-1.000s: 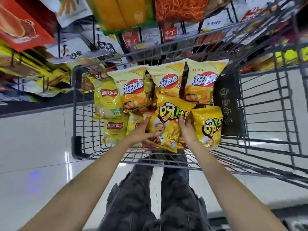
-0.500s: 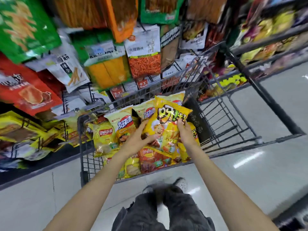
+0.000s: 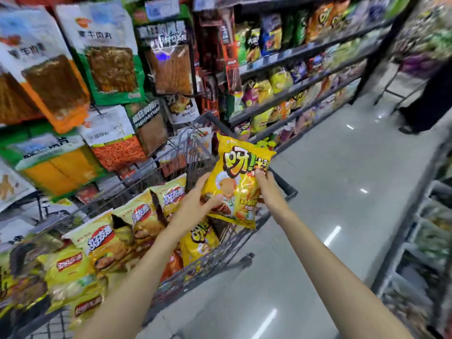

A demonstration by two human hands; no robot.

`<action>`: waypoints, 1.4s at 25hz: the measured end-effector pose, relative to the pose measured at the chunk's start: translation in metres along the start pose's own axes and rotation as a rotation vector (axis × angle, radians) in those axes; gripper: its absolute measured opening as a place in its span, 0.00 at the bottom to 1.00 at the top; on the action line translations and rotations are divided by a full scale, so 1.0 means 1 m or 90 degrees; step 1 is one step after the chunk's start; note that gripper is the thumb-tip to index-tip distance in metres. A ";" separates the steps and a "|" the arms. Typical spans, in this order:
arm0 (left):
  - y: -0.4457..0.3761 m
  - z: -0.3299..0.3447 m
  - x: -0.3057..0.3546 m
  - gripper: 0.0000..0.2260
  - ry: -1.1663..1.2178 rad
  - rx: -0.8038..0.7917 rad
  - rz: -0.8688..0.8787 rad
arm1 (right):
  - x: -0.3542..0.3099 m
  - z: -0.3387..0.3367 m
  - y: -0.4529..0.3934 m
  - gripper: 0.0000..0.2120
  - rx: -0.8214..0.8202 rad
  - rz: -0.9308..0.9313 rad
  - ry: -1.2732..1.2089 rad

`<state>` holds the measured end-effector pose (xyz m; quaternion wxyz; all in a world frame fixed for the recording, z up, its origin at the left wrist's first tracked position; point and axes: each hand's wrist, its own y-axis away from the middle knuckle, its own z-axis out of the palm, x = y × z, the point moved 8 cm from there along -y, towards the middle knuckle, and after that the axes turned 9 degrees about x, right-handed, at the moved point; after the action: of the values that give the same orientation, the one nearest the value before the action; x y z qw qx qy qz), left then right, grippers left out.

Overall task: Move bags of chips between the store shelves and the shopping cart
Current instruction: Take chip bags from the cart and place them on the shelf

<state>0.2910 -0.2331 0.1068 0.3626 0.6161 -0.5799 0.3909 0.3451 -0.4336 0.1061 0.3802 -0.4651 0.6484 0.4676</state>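
Note:
A yellow chip bag [image 3: 238, 177] with bold black lettering is held up above the right end of the wire shopping cart [image 3: 195, 148]. My left hand [image 3: 195, 204] grips its lower left edge, thumb across the front. My right hand [image 3: 265, 184] pinches its right edge. Inside the cart lie several more bags: yellow ones with a red and blue logo [image 3: 144, 216], pale yellow ones with a red label [image 3: 71, 267], and another bag of the held kind [image 3: 199, 243] under my left wrist.
Hanging snack packs [image 3: 107, 67] fill the rack on the left behind the cart. Shelves of chip bags [image 3: 293, 77] run along the aisle ahead. A person in dark clothes [image 3: 425, 104] stands at the far right. Another shelf unit [image 3: 420, 241] borders the grey floor on the right.
Both hands have lifted the yellow bag out of the cart and carried it up and to the right. The view has swung right, toward the aisle shelves.

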 end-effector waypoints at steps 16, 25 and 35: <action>-0.143 0.320 0.219 0.31 0.031 -0.089 0.155 | 0.000 -0.382 -0.133 0.21 0.124 -0.062 -0.111; -0.322 0.421 0.285 0.23 0.051 -0.128 0.142 | -0.035 -0.473 -0.320 0.24 0.122 -0.071 -0.133; -0.502 0.522 0.319 0.20 0.009 -0.099 0.095 | -0.063 -0.549 -0.540 0.23 0.038 -0.101 -0.114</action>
<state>0.8308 -0.8080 0.1732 0.3827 0.5385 -0.6503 0.3750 0.8488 -1.0150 0.1787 0.4862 -0.4601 0.5863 0.4563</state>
